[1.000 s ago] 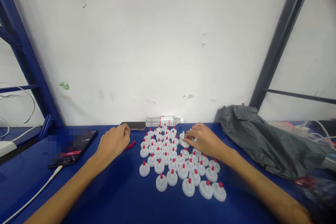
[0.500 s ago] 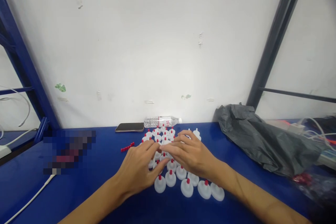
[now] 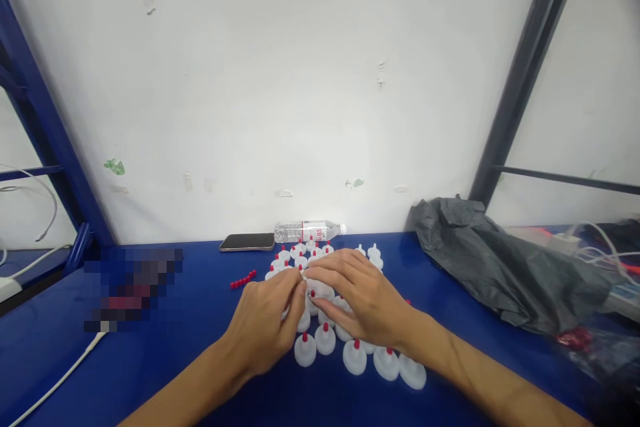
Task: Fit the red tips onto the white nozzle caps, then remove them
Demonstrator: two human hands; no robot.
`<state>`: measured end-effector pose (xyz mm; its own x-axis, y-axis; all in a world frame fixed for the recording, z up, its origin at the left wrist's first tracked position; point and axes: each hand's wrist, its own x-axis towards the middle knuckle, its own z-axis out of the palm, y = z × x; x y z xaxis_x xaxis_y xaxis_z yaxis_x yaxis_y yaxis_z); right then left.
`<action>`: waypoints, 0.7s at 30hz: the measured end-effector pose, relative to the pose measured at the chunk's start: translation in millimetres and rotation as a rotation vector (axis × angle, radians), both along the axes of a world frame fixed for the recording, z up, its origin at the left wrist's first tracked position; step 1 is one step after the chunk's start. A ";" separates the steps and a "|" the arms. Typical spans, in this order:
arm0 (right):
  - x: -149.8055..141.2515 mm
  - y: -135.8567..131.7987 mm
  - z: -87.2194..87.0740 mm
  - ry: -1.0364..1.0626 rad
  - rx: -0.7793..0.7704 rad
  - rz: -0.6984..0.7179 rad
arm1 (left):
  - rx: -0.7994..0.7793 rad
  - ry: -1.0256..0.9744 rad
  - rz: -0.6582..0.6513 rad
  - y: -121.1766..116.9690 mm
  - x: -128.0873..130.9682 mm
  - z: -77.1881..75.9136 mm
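Note:
In the middle of the blue table both my hands meet over a cluster of white nozzle lids with red tip caps (image 3: 325,339). My right hand (image 3: 363,293) curls its fingers round one white nozzle lid (image 3: 321,288), held sideways above the others. Thumb and forefinger of my left hand (image 3: 270,317) are pinched together at the left side of this lid. What lies between those left fingertips is hidden. A short line of loose red tip caps (image 3: 243,279) lies left of the cluster. Two white nozzle lids without red caps (image 3: 375,253) stand behind my right hand.
A phone (image 3: 247,242) and a clear plastic bottle (image 3: 307,232) lie along the wall. At the right is a dark plastic bag (image 3: 500,267), with cables beyond it. A pixelated object with a white cable (image 3: 65,370) lies at the left. Metal posts flank the table.
My left thumb has closed up against the forefinger. My right hand has shifted slightly, its thumb now lower, under the held lid. Some lids near my right wrist have moved a little.

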<state>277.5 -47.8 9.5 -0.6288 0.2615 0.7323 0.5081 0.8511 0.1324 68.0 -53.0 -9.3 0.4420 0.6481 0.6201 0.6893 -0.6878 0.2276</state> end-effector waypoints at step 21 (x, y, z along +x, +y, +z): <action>22.5 13.7 5.6 -0.160 0.117 -0.006 | -0.315 -0.253 0.254 23.8 -30.9 28.3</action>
<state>300.0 -34.1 15.1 -0.7385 0.1845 0.6486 0.4775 0.8222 0.3098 37.1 -29.1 19.0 0.1063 0.8898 0.4437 0.7227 -0.3756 0.5802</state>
